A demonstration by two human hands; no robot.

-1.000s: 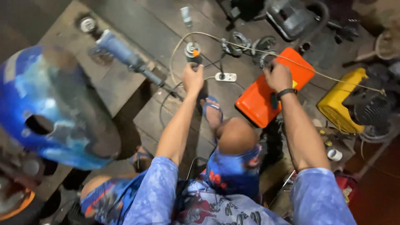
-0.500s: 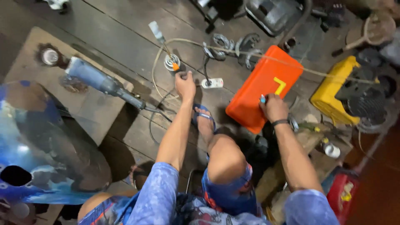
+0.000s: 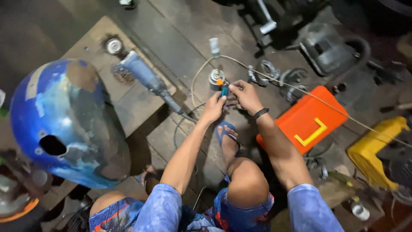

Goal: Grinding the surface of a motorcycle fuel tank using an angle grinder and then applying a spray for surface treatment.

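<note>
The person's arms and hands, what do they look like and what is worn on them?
Both arms are bare from the short sleeves down. The sleeves are blue with a mottled, tie-dye look. The left hand wears no glove, ring or band that shows. The right hand is also ungloved, with a dark band around its wrist.

A single head-worn camera looks steeply down from above the seated person. It faces forward over knees and outstretched arms to the plank floor [image 3: 180, 38]. Everything sits fairly close.
</note>
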